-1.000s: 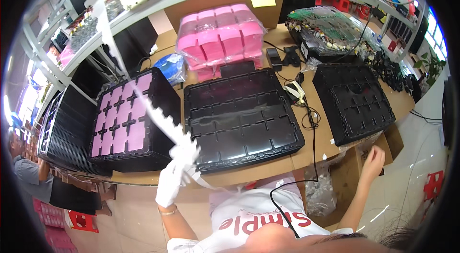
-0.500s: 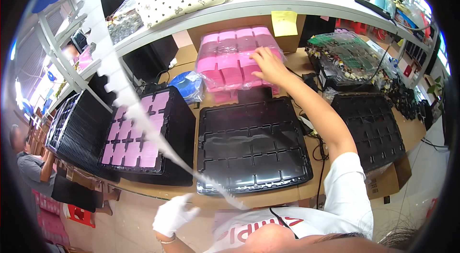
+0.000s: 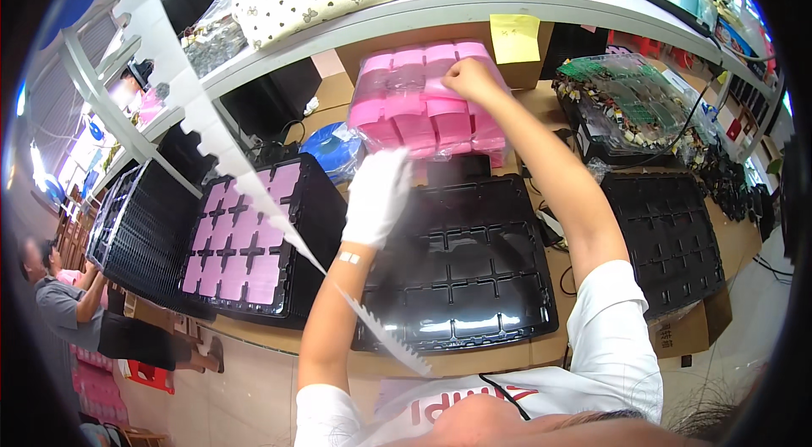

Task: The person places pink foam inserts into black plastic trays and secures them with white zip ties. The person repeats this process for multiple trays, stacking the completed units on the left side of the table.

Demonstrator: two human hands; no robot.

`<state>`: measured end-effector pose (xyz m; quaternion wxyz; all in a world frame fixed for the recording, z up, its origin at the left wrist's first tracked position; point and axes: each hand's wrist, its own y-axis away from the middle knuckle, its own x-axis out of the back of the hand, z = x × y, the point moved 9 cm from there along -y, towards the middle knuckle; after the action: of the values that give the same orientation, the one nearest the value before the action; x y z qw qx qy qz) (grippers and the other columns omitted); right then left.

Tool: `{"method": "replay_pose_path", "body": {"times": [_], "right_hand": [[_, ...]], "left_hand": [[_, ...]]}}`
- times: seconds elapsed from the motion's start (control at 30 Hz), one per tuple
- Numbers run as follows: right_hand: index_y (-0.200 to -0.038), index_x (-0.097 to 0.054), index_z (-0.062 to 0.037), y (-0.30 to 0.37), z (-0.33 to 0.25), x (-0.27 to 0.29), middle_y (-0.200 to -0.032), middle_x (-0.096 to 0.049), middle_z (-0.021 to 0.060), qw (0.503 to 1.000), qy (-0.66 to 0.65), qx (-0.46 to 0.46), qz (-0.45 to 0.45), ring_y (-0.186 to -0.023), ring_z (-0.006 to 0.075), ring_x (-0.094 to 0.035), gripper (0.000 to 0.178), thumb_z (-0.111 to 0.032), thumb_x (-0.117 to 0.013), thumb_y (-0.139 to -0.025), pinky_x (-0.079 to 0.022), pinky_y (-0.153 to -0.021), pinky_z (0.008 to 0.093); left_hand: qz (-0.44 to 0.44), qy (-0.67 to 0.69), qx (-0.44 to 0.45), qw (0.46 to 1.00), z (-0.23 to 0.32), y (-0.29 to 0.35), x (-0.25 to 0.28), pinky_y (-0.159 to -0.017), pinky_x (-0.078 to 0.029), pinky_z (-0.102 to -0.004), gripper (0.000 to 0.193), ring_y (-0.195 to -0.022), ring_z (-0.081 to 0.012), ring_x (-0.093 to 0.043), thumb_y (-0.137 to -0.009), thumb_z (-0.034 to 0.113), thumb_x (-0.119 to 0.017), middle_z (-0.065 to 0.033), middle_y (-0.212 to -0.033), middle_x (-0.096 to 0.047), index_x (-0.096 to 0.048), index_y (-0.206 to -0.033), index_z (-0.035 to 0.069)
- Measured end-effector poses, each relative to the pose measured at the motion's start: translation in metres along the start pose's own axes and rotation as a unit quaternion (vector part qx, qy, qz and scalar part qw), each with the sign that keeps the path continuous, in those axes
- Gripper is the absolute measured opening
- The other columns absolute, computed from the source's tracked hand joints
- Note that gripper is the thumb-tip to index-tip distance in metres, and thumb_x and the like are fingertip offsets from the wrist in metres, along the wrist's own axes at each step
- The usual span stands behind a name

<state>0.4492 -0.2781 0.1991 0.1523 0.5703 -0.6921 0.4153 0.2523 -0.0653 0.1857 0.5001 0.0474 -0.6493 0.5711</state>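
My bare right hand [image 3: 467,80] is at the far side of the table, over a stack of pink pieces [image 3: 448,127] covered with clear plastic film. Its fingers are curled together against the film; whatever they pinch is hidden. In a white glove, my left hand [image 3: 378,200] hovers above the far left corner of a black plastic tray [image 3: 457,282], just short of the pink stack. Motion smears its fingers. The tray lies in front of me and shows moulded compartments.
To the left stand a black tray filled with pink pieces [image 3: 254,254] and a stack of black trays [image 3: 139,231]. Another black tray [image 3: 664,231] and bagged green circuit boards [image 3: 630,100] are at right. A blue roll [image 3: 330,151] lies beside the pink stack. A shelf [image 3: 474,3] crosses behind.
My left hand has risen from the table's near edge, forward over the black tray toward the pink stack. My right hand's fingers have gone from spread to curled on the film.
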Motion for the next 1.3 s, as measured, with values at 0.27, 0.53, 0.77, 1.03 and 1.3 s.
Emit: {"method": "replay_pose_path", "body": {"times": [0.27,0.53,0.77,1.03,1.3], "right_hand": [[-0.084,-0.075,-0.0159,0.105,-0.1,0.05,-0.088,-0.058,-0.0003,0.868,0.071,0.348,0.348,-0.087,0.0246,-0.05,0.006,-0.018,-0.074,-0.078,-0.041,-0.08,0.0378],[-0.1,-0.069,-0.0168,0.231,-0.107,0.045,-0.111,-0.056,0.0057,0.877,0.122,0.411,0.218,-0.108,0.0261,-0.048,0.031,-0.021,-0.077,-0.07,-0.037,-0.093,0.0409],[-0.123,-0.055,-0.0023,0.215,0.055,0.017,-0.123,-0.055,0.0119,0.868,-0.426,-0.253,0.04,-0.103,0.0236,-0.057,0.05,-0.027,-0.075,-0.085,-0.047,-0.092,0.0374],[-0.104,-0.06,-0.001,0.264,0.08,0.001,-0.099,-0.066,0.0094,0.763,-0.593,-0.253,-0.053,-0.09,0.0194,-0.066,0.016,-0.014,-0.059,-0.094,-0.055,-0.083,0.0367],[-0.113,-0.055,-0.0006,0.326,0.054,0.003,-0.103,-0.065,0.0077,0.86,-0.455,-0.228,-0.043,-0.09,0.0141,-0.066,0.031,-0.014,-0.069,-0.089,-0.055,-0.076,0.0294]], "left_hand": [[0.049,-0.133,-0.162,0.977,-0.004,-0.101,-0.106,-0.101,-0.04,-0.0503,0.045,-0.108,-0.0311,-0.061,-0.084,0.017,-0.058,-0.0148,-0.115,-0.065,-0.057,-0.128,0.007],[-0.123,-0.13,-0.051,0.983,-0.036,-0.099,-0.146,-0.091,-0.045,-0.0451,0.036,-0.099,-0.0306,-0.061,-0.09,0.021,-0.054,-0.0158,-0.103,-0.065,-0.058,-0.123,0.006],[-0.08,0.092,0.054,0.991,-0.056,-0.038,-0.124,-0.083,-0.047,-0.0428,0.033,-0.096,-0.0312,-0.061,-0.092,0.021,-0.053,-0.0164,-0.1,-0.064,-0.058,-0.119,0.004],[-0.043,0.377,0.309,0.872,-0.118,0.1,-0.088,-0.076,-0.05,-0.0417,0.044,-0.092,-0.0292,-0.062,-0.097,0.038,-0.048,-0.0134,-0.101,-0.064,-0.058,-0.118,0.001],[-0.17,0.47,0.507,0.702,-0.053,0.164,0.004,-0.065,-0.048,-0.0231,0.032,-0.075,-0.0073,-0.059,-0.088,0.03,-0.073,-0.003,-0.094,-0.066,-0.066,-0.107,0.005]]}}
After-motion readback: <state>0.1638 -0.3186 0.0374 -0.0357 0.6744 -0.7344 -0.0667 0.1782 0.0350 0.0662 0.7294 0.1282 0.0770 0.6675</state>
